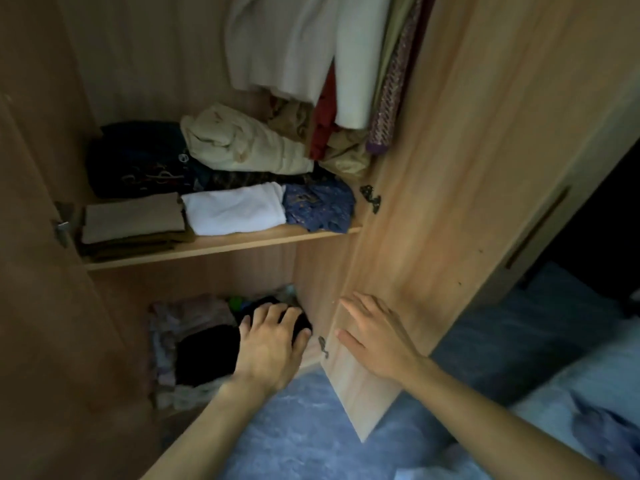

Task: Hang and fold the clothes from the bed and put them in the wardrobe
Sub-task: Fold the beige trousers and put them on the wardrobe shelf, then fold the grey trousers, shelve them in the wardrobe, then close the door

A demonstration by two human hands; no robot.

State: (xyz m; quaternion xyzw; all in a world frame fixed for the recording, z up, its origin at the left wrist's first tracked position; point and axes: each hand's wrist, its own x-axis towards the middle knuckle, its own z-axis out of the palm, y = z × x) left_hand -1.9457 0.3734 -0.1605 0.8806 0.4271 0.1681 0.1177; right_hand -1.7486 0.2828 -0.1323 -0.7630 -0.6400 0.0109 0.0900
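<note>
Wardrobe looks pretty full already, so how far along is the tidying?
Done: folded piles fill the shelf and clothes hang above. In hand: the left hand grips a dark garment in the bottom compartment; the right hand rests flat on the door. Left: bluish fabric lower right.

Folded clothes crowd the shelf; the upper-left corner stays free.
</note>
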